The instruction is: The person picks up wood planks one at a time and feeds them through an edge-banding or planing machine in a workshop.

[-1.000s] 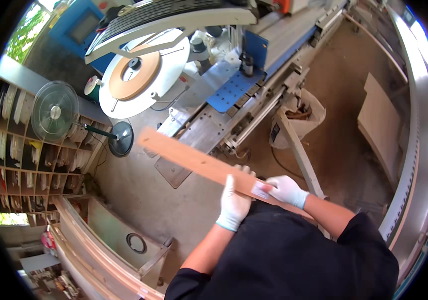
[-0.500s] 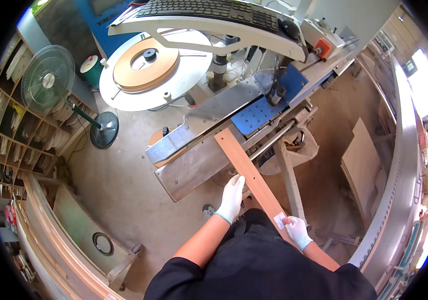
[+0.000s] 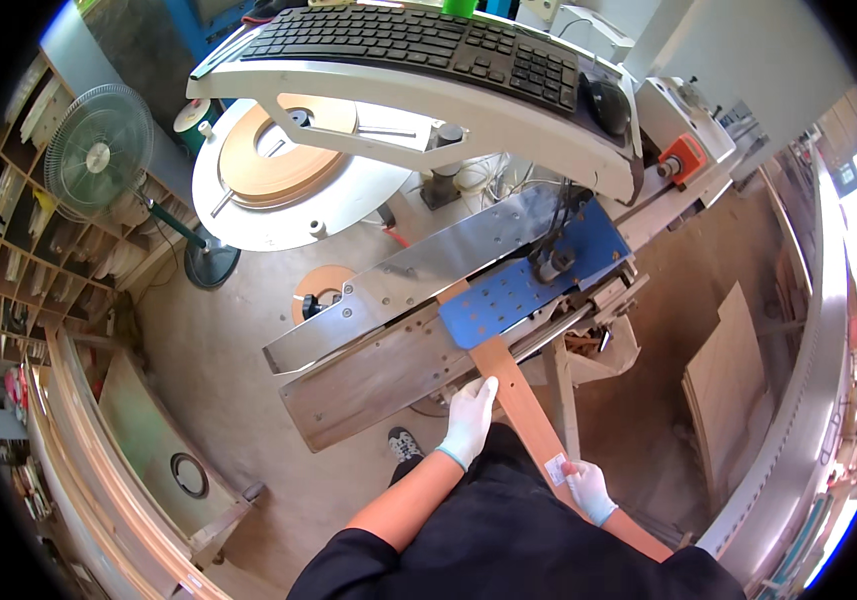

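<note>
Both my hands wear white gloves and hold a long, narrow wood-coloured board (image 3: 530, 412). My left hand (image 3: 468, 420) is closed on its left edge about midway, with the thumb on top. Close to the near end, beside a white label (image 3: 555, 468), my right hand (image 3: 588, 490) grips the right edge. The far part of the board runs under a blue perforated plate (image 3: 493, 305) on the machine, and its end shows beside the metal fence (image 3: 398, 270). A brown machine table (image 3: 378, 385) lies under the board. My left fingers are partly hidden below the board.
A black keyboard (image 3: 398, 45) and a mouse (image 3: 606, 105) sit on a white shelf over the machine. At the left, a roll of wood-coloured edge banding (image 3: 278, 165) lies on a white disc, near a standing fan (image 3: 98, 155). Wooden panels (image 3: 733, 400) lean at the right.
The board has moved forward, its far end passing under the blue plate. Both hands have stayed on it. My view has come closer to the machine.
</note>
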Demonstrator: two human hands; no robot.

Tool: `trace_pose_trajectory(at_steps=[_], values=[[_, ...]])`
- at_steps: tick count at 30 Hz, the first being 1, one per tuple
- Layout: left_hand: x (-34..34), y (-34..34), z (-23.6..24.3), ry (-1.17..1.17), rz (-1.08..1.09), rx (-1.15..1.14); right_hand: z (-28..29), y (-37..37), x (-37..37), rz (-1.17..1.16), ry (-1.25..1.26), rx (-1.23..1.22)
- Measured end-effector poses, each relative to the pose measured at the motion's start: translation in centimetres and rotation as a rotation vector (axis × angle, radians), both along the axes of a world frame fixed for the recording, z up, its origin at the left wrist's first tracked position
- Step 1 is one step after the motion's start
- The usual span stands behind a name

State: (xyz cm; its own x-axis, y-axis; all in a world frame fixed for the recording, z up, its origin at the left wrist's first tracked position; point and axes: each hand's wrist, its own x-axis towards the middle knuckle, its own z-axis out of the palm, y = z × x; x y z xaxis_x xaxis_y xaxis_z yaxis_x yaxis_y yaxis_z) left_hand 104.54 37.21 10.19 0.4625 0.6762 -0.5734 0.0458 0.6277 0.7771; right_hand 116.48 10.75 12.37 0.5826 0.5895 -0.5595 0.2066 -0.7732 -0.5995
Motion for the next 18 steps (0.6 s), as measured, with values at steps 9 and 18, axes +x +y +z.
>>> trace_pose_trajectory(at_steps=[9,18], values=[[8.1,-0.2,0.1,-0.033,-0.068,0.073,-1.1,-1.6,8.9,-0.005,0.087,0.059],[16.6,-0.3,-0.8,-0.097,-0.032,0.044,0.6,-0.8,16.9,-0.05,0.082,0.071]])
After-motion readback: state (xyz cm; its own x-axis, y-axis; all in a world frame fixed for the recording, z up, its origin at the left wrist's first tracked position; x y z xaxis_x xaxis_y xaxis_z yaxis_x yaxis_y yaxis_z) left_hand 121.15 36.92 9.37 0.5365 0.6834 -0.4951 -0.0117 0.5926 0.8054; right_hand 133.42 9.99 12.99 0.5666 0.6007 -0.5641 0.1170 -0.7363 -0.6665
